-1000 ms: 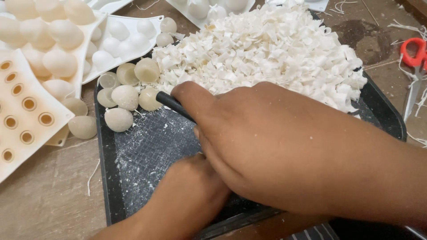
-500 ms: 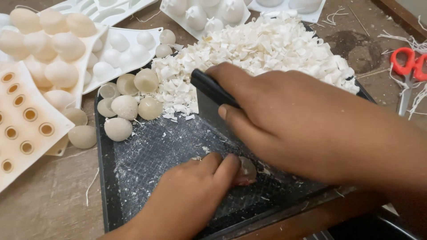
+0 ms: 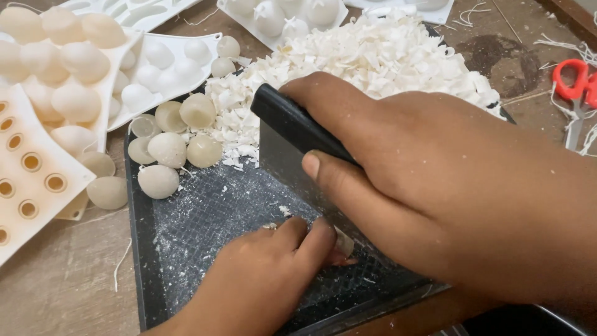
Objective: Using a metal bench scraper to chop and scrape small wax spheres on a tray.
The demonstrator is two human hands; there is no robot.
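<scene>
We see our two hands bare, no gloves, no rings, no watch. Our left hand (image 3: 261, 280) and right hand (image 3: 423, 186) carry a light dusting of white flecks. Both forearms are uncovered, with no sleeves in view. Our right thumbnail is short and plain.

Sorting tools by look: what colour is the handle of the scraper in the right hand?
Black, seen in the head view: the scraper handle.

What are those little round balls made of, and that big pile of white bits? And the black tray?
The balls look like wax or soap: smooth, dull, slightly see-through cream. The pile of white bits seems the same stuff, chopped into flakes. The tray looks like dark metal or hard plastic, matte, dusted white; I cannot tell which.
</scene>
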